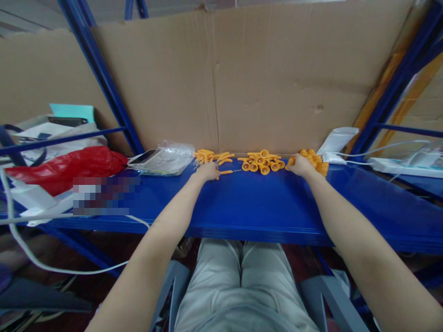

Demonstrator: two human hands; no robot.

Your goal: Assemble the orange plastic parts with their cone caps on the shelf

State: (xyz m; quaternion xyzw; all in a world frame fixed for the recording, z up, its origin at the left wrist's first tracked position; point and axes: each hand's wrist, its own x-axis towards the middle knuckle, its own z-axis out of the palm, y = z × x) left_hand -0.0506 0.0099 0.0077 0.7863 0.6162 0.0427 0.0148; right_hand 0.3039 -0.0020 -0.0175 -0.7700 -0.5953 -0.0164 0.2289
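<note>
Three heaps of small orange plastic parts lie along the back of the blue shelf (263, 203). My left hand (206, 171) is closed on an orange piece with a short chain (226, 172), just in front of the left heap of orange sticks (212, 157). In the middle sits a heap of orange ring-shaped parts (261, 162). My right hand (300, 165) is closed on an orange part (291, 161) at the edge of the right heap (316, 160). Both forearms reach forward over the shelf.
A clear plastic bag with a phone-like item (161, 159) lies left of the heaps. Farther left are a red bag (69, 167), papers and white cables (20, 235). A white pouch (337, 138) and power strip (398, 165) sit at the right. Cardboard (242, 78) backs the shelf.
</note>
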